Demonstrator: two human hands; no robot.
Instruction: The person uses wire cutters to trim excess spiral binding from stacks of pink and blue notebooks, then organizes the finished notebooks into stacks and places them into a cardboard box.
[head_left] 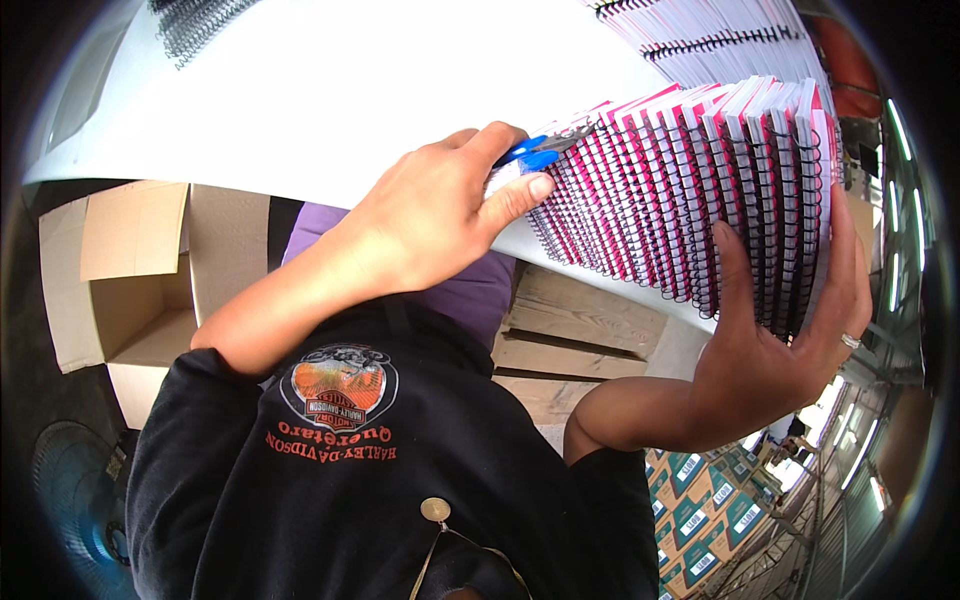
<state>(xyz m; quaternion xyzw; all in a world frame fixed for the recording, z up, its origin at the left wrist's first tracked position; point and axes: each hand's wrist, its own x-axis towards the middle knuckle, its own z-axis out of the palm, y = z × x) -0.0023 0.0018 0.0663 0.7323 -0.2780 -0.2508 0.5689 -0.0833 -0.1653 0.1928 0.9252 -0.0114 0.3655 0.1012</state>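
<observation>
Together, two hands press a row of pink spiral notebooks (690, 190) end to end on a white table (330, 90).
Left hand (430, 215), at nine o'clock, pinches blue-handled pliers (535, 150); right hand (790, 330), at four, splays wide against the last cover; the row looks heavy and likely to buckle, so squeeze both ends.

Hands (440, 215) around spiral notebooks (690, 190) (pink)

A long row of pink-and-white spiral-bound notebooks (680, 190) stands on edge, packed cover to cover along the near edge of the white table (330, 90) (black wire spines facing outward). A blue-handled tool (535, 152), probably pliers, lies against the row's left end.
</observation>
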